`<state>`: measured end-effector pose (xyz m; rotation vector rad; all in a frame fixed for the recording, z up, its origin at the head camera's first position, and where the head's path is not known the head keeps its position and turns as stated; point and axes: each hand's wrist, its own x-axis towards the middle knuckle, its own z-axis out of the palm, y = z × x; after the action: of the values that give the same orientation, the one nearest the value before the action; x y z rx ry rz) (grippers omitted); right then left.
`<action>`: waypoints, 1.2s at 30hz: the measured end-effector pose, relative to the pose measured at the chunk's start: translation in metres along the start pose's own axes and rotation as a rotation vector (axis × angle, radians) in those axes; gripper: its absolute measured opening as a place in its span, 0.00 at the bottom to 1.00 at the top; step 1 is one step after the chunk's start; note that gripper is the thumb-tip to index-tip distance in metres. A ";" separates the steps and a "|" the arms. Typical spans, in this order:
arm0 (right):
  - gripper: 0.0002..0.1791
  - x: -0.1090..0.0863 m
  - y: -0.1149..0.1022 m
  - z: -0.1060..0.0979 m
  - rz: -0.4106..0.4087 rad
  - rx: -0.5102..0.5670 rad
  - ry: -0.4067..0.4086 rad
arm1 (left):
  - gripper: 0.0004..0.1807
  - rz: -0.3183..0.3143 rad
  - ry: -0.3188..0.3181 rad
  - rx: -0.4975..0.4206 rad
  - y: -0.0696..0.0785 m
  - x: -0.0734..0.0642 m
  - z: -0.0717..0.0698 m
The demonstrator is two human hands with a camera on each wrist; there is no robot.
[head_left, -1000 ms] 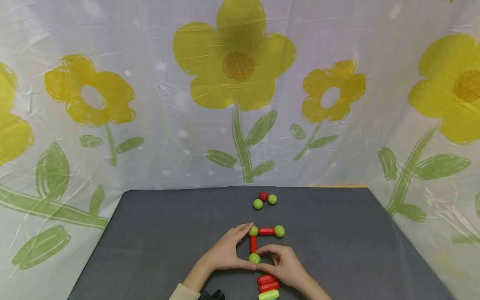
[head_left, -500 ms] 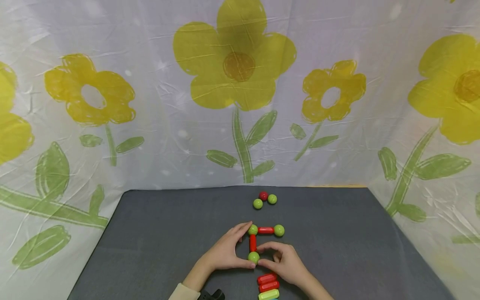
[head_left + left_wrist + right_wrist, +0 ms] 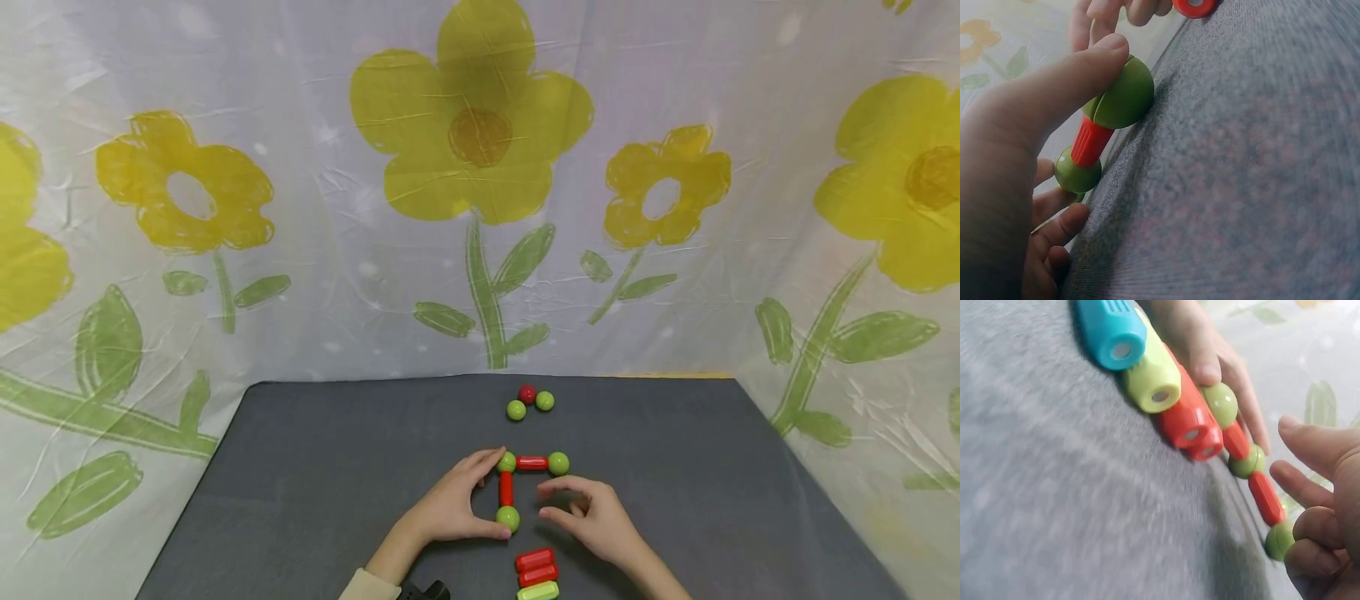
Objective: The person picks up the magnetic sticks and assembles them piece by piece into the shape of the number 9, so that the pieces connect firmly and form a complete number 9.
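On the dark tabletop (image 3: pixel 337 467) lies an L-shaped magnetic ball-and-rod figure. A near green ball (image 3: pixel 507 518) joins a red rod (image 3: pixel 506 489) running to a corner green ball (image 3: pixel 507 462). From that corner a second red rod (image 3: pixel 532 462) reaches another green ball (image 3: pixel 558 463) on the right. My left hand (image 3: pixel 450 498) holds the upright side lengthwise, thumb on the near ball and fingers at the corner ball. In the left wrist view the thumb presses the large green ball (image 3: pixel 1125 94). My right hand (image 3: pixel 592 518) hovers right of the figure, loosely curled and holding nothing.
In front of the figure lie red rods (image 3: pixel 536 567) and a yellow-green rod (image 3: pixel 538 591); a blue rod (image 3: pixel 1110 331) shows beside them in the right wrist view. Farther back sit a loose red ball (image 3: pixel 527 394) and two green balls (image 3: pixel 516 409). A flowered cloth (image 3: pixel 315 250) hangs behind.
My right hand has let go of the near green ball and drawn away to the right, its fingers parting from the figure. My left hand keeps its hold in nearly the same place.
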<state>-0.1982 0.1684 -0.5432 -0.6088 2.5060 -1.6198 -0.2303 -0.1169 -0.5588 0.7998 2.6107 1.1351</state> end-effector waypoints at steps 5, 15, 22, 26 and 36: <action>0.16 -0.011 0.005 -0.006 0.008 0.005 -0.034 | 0.64 -0.007 0.002 -0.002 -0.002 0.000 0.001; 0.14 -0.025 0.022 -0.013 0.009 0.097 -0.169 | 0.64 -0.011 -0.006 -0.003 -0.001 0.001 0.001; 0.12 -0.026 0.024 -0.012 -0.053 0.082 -0.199 | 0.64 -0.015 -0.009 -0.006 0.000 0.001 0.001; 0.11 -0.025 0.023 -0.012 -0.061 0.063 -0.209 | 0.64 -0.016 -0.011 0.002 0.000 0.001 0.000; 0.11 -0.026 0.024 -0.012 -0.071 0.036 -0.232 | 0.64 -0.016 -0.009 0.013 0.001 0.001 0.000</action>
<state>-0.1844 0.1964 -0.5627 -0.8375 2.3091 -1.5149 -0.2306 -0.1160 -0.5586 0.7836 2.6153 1.1087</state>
